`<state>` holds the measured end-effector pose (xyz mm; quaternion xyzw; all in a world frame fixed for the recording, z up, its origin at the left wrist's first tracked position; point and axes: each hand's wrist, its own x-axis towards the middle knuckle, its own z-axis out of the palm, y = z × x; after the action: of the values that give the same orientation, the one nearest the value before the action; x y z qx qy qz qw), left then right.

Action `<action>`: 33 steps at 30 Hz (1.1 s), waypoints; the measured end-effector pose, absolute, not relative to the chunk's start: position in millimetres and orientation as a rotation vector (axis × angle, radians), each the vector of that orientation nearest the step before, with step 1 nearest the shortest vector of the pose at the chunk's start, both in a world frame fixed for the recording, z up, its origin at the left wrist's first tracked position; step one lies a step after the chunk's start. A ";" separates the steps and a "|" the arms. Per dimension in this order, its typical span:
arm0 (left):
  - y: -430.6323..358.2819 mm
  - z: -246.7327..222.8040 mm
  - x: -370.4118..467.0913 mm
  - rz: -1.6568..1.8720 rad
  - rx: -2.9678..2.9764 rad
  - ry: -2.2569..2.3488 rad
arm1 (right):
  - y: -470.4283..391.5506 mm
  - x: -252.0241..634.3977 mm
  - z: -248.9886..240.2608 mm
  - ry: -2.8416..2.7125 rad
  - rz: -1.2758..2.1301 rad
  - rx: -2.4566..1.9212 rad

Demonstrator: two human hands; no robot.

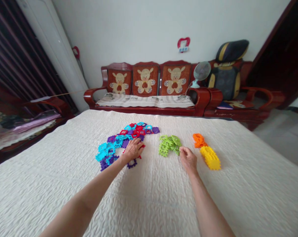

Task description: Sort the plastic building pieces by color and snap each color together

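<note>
My left hand [134, 148] rests palm down on a loose pile of toothed plastic building tiles, its fingers stretched over red and purple ones. The pile mixes light-blue tiles [106, 150], purple tiles [125, 144] and red tiles [138, 131], some solid and some open frames. My right hand [188, 159] is closed, fingers curled, at the right edge of a heap of green tiles [169, 144]. What it holds, if anything, is hidden. To its right lie a small heap of orange tiles [199, 140] and a leaning row of yellow tiles [210, 158].
The tiles lie on a broad surface under a cream quilted cover [154, 204]. Behind its far edge stands a wooden sofa [139, 111] with bear-patterned cushions [145, 79]. A small fan [202, 71] and a chair with a massage pad [226, 80] are at the right.
</note>
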<state>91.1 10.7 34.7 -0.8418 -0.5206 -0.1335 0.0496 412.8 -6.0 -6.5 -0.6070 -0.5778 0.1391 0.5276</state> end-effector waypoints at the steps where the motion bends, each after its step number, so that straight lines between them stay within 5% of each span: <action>1: 14.3 35.3 90.4 -0.394 -2.530 -1.621 | -5.9 412.3 -6.4 -1.381 0.334 -1.454; 16: 141.7 55.4 205.2 -0.168 -2.599 -1.737 | -4.1 412.2 -6.4 -1.346 0.369 -1.528; 33: 100.6 56.3 104.1 -0.245 -2.403 -1.808 | -3.1 410.7 -3.9 -1.353 0.342 -1.514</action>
<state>104.1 100.6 56.3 -0.7948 -0.5981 -0.0812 0.0623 410.7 -3.1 -3.9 -0.6301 -0.5632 0.1424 0.5153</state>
